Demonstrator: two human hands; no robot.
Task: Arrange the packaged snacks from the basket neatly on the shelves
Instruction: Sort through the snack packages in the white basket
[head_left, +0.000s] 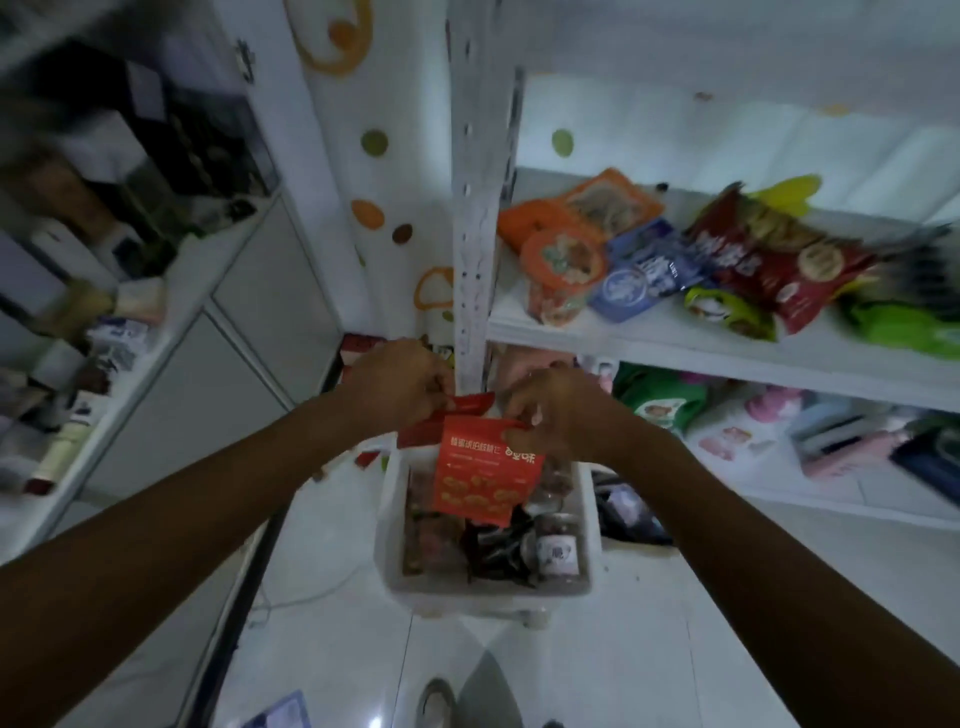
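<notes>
Red packets (483, 473) in curled left hand (400, 384) and right hand (556, 410), over basket (488, 592)

The red packet (483, 478) is hiding much of what is lying in the basket (390, 525), and the dark wrappers below it are blurring into one mass. The left hand (395, 384) is covering the top of a second red packet (441, 423). The right hand (550, 410) is covering the front packet's upper corner. Motion blur is smearing the print on the shelf (649, 332) snacks. A green bag (914, 327) is running off the right edge. The worktop (171, 291) clutter is showing only as smears.
</notes>
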